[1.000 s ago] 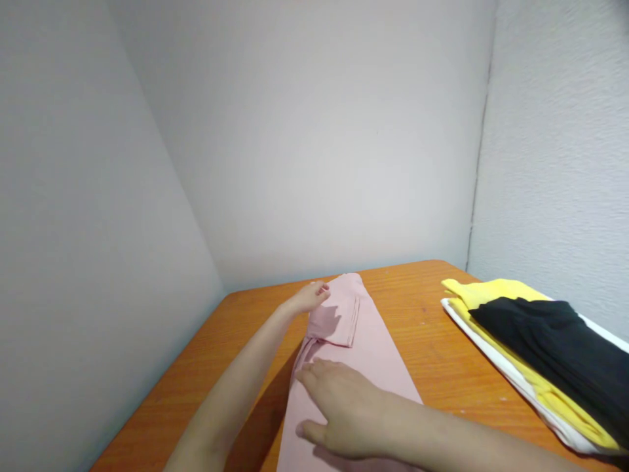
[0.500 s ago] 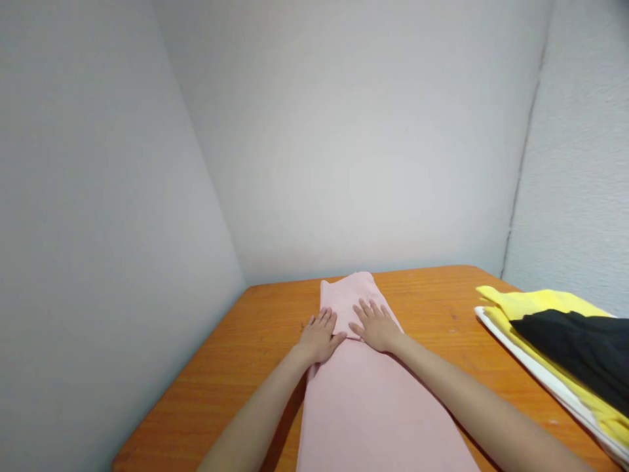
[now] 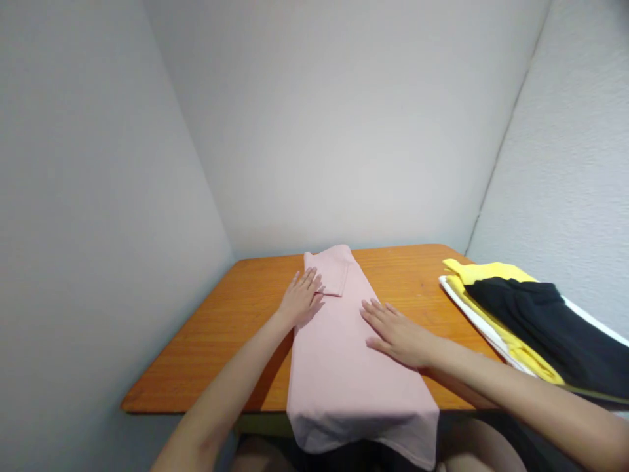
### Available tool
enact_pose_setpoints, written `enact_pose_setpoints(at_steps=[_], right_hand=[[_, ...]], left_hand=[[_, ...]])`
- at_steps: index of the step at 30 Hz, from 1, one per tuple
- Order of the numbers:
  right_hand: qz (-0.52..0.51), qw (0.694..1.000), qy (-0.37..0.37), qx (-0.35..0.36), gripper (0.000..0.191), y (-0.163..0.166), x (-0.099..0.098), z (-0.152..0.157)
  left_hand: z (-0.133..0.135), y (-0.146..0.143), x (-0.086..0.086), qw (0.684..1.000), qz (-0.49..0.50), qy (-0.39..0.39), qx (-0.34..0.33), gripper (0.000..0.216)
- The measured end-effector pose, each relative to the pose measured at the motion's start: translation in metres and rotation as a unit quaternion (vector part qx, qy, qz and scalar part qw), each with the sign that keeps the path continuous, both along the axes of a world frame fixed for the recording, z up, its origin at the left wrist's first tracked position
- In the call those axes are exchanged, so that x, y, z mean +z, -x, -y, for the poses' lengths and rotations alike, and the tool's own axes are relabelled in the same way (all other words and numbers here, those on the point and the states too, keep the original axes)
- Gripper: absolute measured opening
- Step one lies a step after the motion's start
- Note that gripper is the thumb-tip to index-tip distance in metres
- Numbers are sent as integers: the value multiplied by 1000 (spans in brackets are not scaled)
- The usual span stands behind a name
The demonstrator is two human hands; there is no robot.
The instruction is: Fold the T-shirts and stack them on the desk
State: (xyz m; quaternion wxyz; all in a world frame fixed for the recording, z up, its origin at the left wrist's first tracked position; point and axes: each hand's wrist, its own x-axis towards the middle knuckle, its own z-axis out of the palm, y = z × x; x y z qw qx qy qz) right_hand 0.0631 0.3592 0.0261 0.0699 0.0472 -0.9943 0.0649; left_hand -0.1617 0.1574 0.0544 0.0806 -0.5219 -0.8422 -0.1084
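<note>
Pink garment (image 3: 344, 367) on desk (image 3: 221, 341): 1 flap (image 3: 330, 270) folded in at far end; near end unfolded, overhanging edge. L hand (image 3: 299, 300) & R hand (image 3: 399, 335) open, palms down on cloth, w/ 0 gripped.

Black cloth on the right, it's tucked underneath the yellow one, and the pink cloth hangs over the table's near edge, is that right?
Not quite: the black cloth lies on top of the yellow cloth, not underneath, as the head view shows. The pink cloth does hang over the near edge of the table.
</note>
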Motion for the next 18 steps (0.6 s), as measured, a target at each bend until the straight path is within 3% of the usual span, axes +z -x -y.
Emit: enact_pose_setpoints(at_steps=[4,7,11,15,18], right_hand=[[-59,995,-55,61,72,-101,11,-9],[-105,985,-113,77,75,-136,8,-10],[-131,972,-174,83,65,-129,-12,-3],[-136,962,-201,125,61,-110,-26,5],[-139,961,-187,150,57,-109,-25,7]], left_hand=[[72,-42,15,994,-18,-27,-106,47],[125,-85,21,979,-41,33,-198,56],[158,-122,5,959,-97,112,-240,75],[157,-120,-38,945,-220,77,-229,75],[152,-116,-56,939,-269,37,-213,70]])
